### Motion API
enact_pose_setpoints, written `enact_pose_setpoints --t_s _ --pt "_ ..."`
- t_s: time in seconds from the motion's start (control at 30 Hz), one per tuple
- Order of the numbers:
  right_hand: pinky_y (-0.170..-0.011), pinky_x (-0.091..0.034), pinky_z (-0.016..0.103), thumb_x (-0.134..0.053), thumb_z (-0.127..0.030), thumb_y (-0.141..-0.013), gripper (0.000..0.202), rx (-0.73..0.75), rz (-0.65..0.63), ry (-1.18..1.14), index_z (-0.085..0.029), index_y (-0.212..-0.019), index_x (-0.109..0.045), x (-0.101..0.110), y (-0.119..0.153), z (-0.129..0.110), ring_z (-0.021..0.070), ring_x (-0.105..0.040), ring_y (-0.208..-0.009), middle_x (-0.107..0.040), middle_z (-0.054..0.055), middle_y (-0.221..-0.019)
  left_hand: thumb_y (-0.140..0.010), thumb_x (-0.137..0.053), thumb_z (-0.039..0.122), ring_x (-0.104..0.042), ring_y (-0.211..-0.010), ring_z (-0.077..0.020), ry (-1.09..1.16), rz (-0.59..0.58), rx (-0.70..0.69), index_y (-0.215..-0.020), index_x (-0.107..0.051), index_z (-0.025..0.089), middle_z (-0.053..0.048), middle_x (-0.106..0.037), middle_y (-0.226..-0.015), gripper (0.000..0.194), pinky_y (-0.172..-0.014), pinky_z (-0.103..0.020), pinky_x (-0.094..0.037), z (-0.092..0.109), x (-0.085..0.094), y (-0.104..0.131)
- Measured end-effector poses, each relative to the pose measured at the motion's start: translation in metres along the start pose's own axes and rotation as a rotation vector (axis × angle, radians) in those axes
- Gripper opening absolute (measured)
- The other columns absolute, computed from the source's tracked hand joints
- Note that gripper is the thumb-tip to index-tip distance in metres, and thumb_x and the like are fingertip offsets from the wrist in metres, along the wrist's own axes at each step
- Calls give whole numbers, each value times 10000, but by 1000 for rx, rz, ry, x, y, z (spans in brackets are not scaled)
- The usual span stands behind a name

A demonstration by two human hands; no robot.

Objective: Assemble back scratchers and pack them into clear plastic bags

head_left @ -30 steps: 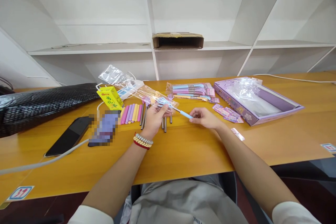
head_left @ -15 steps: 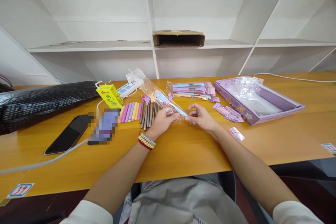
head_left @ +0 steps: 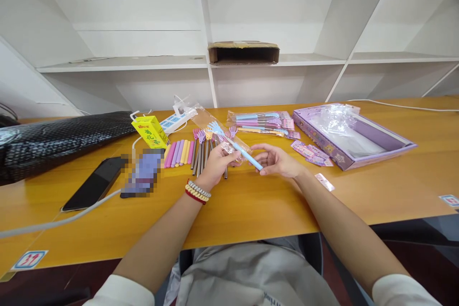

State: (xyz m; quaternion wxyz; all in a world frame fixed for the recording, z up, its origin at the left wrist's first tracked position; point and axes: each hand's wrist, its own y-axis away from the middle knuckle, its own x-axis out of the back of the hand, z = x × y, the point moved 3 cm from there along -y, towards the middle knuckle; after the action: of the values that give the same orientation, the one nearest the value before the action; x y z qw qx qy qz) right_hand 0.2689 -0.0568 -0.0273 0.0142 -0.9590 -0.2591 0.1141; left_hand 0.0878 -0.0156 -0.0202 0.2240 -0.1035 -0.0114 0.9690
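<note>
A blue hand-shaped stick (head_left: pixel 248 155) lies slantwise in a clear plastic bag (head_left: pixel 204 117), its handle end sticking out toward my right hand. My left hand (head_left: pixel 219 165) pinches the bag around the stick's middle. My right hand (head_left: pixel 276 161) has its fingertips at the handle's lower end. Behind my left hand are several metal rods with pink, purple and yellow hand-shaped heads (head_left: pixel 201 136). Beside them lies a row of coloured handles (head_left: pixel 179 153). Packed bags of sticks (head_left: pixel 261 119) lie farther back.
A purple box (head_left: pixel 344 153) with clear bags inside stands at the right, near small printed cards (head_left: pixel 311 153). At the left are a yellow drink carton (head_left: pixel 149 131), a power strip (head_left: pixel 175 122), a phone (head_left: pixel 93 184), a blurred item and a black wrapped bundle (head_left: pixel 64 138).
The blue stick's handle now shows outside the bag, farther toward the lower right. My right hand has shifted slightly right, and my left hand slightly left.
</note>
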Motion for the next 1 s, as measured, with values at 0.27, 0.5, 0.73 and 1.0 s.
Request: enact_pose_setpoints --t_s 0.27,0.5,0.73,1.0 --pt "-625 -504 268 -797 -149 -537 690 69 133 144 -208 -1152 -492 -1 -2 4 132 -633 -631 -684 -1 -744 -700 -668 411 -616 -598 -136 74 107 65 -775 -547 130 -19 -601 -647 315 -533 -247 -519 -1 1 -2" --pt "-537 -427 232 -791 -307 -572 553 206 316 480 -189 -1062 -565 -1 -1 1 109 -560 -548 -621 -26 -632 -680 -690 391 -599 -608 -125 8 23 128 -776 -604 110 -54 -643 -722 309 -534 -225 -491 -5 -6 3" --pt "-503 -386 221 -769 -419 -583 586 234 285 778 -178 -1074 -560 -6 0 1 90 -489 -507 -570 -34 -619 -694 -677 380 -576 -568 -125 -17 -132 153 -748 -632 112 -47 -647 -679 277 -570 -271 -492 -9 -23 11" --pt "-545 -402 236 -725 -431 -647 644 366 306 917 -202 -1191 -467 -12 2 -4 96 -467 -566 -578 4 -769 -702 -670 359 -570 -588 -124 -39 -83 97 -731 -637 112 -48 -642 -682 250 -585 -261 -476 -9 -17 7"
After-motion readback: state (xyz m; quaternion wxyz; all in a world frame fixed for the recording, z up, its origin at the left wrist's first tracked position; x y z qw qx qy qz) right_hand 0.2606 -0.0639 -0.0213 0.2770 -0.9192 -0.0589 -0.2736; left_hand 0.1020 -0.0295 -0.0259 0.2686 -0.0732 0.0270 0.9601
